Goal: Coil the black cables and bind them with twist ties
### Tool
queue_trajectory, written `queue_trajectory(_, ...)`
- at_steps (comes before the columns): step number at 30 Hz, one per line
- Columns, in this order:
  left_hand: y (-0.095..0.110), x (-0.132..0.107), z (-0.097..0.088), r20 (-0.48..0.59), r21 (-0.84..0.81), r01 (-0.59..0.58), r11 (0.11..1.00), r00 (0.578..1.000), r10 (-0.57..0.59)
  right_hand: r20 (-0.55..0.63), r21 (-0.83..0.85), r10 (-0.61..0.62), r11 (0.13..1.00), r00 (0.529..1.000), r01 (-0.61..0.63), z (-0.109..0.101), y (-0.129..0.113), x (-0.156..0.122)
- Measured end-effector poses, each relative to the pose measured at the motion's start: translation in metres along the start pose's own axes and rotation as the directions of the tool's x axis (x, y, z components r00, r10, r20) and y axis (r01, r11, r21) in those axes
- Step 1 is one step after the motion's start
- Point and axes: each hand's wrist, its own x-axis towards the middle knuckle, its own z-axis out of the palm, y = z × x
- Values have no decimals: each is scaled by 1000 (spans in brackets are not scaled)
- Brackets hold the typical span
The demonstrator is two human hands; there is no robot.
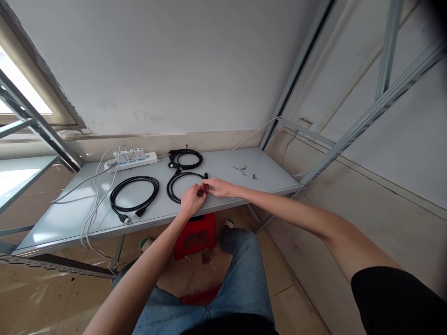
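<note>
A black cable (168, 190) lies in a loose coil on the shelf, with its plugs at the far side of the loop. At the near right part of this coil, my left hand (191, 201) is closed, gripping the cable. My right hand (220, 187) meets it there, thumb and fingers pinched together close to the left fingertips. Whatever the right fingertips hold is too small and covered to name. Just behind is another coiled black cable (199, 160), with a thin tie sticking up from it. To the left rests a third coiled black cable (112, 199), both plugs toward me.
A white power strip (150, 158) with plugged-in adapters stands at the back left; white cords (95, 204) run over the shelf's front edge. Several thin black ties (243, 169) lie at right. Metal posts (300, 70) frame the shelf (223, 160). Below is a red stool (210, 232).
</note>
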Motion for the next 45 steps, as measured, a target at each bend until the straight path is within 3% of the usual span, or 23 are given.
queue_trajectory(6, -2, 1, 1, -14, -47, -18, 999, 1000, 18, -157, 307, 149, 947, 976, -95, 13, 12, -5)
queue_trajectory(12, -7, 2, 2, -51, -86, -60, 994, 997, 55, -197, 527, 309, 833, 930, -165, 27, 24, -7)
queue_trajectory(15, -11, 3, 4, -74, -90, -83, 992, 994, 76, -221, 447, 294, 878, 930, -171, 36, 21, -8)
queue_trajectory(19, -13, 3, 5, -57, -63, -59, 996, 997, 56, -364, 5, 114, 993, 924, -120, 49, 9, -13)
queue_trajectory(21, -12, 2, 4, -42, -44, -48, 998, 998, 46, -286, -284, -83, 959, 955, -2, 52, 6, -17)
queue_trajectory(23, -10, 1, 2, -20, -39, -37, 999, 999, 36, -82, -495, -241, 852, 967, 171, 51, 7, -19)
queue_trajectory(25, -8, 0, -1, -1, -53, -2, 999, 1000, 2, 82, -611, -307, 737, 948, 291, 46, 12, -20)
queue_trajectory(27, -6, 0, -2, 8, -73, 41, 996, 999, -41, 153, -681, -318, 652, 936, 333, 37, 18, -20)
queue_trajectory(32, -5, 1, -2, -7, -49, 38, 998, 999, -39, 255, -756, -374, 497, 891, 425, 15, 26, -10)
queue_trajectory(36, -6, 0, 1, -48, 22, -22, 1000, 999, 23, 361, -735, -455, 397, 814, 549, 2, 24, 8)
queue_trajectory(40, -6, 0, 1, -29, 48, 14, 999, 999, -13, 493, -648, -451, 380, 744, 660, -5, 18, 26)
queue_trajectory(45, -7, -1, -1, -52, -49, 36, 998, 998, -38, 512, -634, -423, 401, 747, 662, -6, 14, 32)
